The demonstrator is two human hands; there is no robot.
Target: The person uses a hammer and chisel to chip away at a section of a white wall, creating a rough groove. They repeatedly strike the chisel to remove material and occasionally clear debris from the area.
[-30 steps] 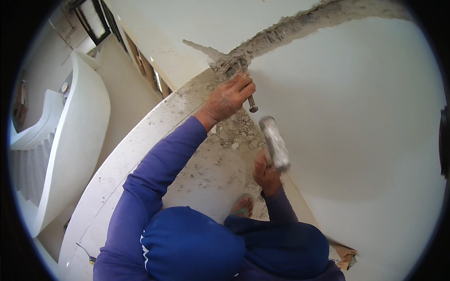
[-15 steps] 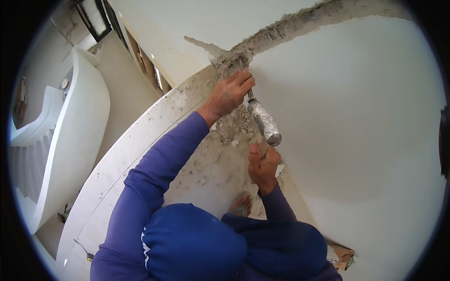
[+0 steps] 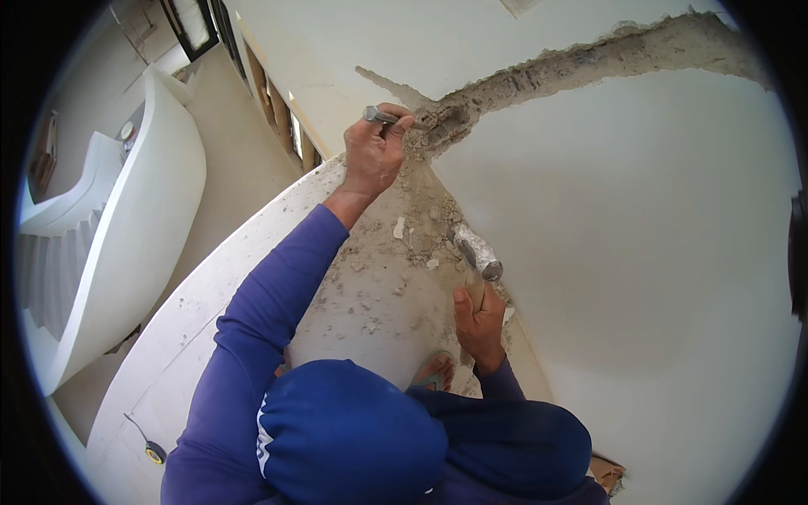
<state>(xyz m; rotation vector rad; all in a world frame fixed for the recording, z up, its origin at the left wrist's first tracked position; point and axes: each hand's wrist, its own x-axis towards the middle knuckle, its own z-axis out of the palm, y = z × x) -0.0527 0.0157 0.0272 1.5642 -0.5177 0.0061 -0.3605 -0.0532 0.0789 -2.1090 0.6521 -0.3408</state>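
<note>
My left hand (image 3: 373,160) is closed around a metal chisel (image 3: 384,117), whose blunt end points left. The chisel lies slanted, its other end toward the rough channel (image 3: 522,80) broken into the white wall. My right hand (image 3: 480,326) grips the wooden handle of a hammer (image 3: 476,252) with a pale, plaster-smeared head. The hammer head is low beside the wall, apart from the chisel. Crumbled rubble (image 3: 431,220) lies on the ledge between my hands.
The pale curved ledge (image 3: 227,278) carries dust and chips. A small yellow-and-black tool (image 3: 155,452) with a thin shaft rests at lower left. Beyond the ledge's edge, a white curved stair wall (image 3: 143,219) stands lower. My sandalled foot (image 3: 436,370) is on the ledge.
My left hand has shifted left, swinging the chisel from pointing at the hammer to slanting left. The hammer, formerly close against the chisel's end, now sits lower and apart from it.
</note>
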